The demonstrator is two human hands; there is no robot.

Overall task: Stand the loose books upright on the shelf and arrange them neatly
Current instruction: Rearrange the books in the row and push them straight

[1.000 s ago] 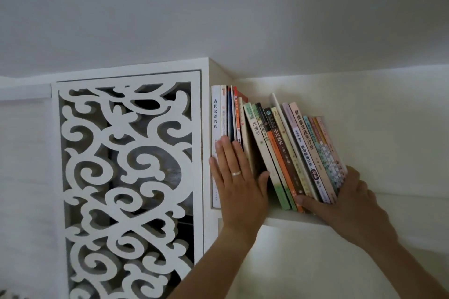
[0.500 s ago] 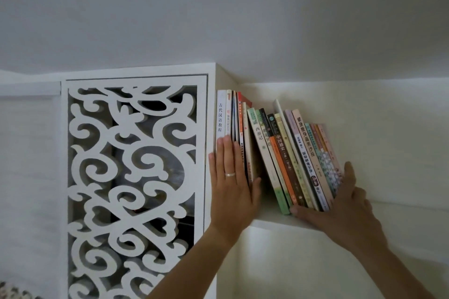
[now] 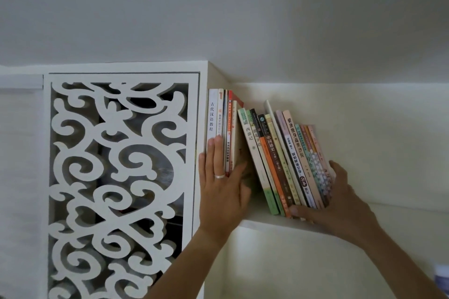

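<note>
A few upright books [image 3: 220,116] stand at the left end of a high white shelf [image 3: 267,223], against the cabinet side. My left hand [image 3: 222,187], wearing a ring, lies flat on their spines with fingers together and the thumb tucked into the gap to their right. Beyond the gap, several books [image 3: 284,160] lean with their tops tilted left. My right hand [image 3: 337,204] cups the lower right end of this leaning group, thumb under the spines at the shelf edge, fingers spread against the last cover.
A white cabinet door with a cut-out scroll pattern [image 3: 116,177] fills the left. The white ceiling [image 3: 243,19] is close above the books. The shelf runs on to the right [image 3: 401,216], with a white wall behind it.
The view has shifted slightly. My left hand slid a little left on the upright spines. The leaning group stands somewhat steeper, and my right hand stays at its lower right end.
</note>
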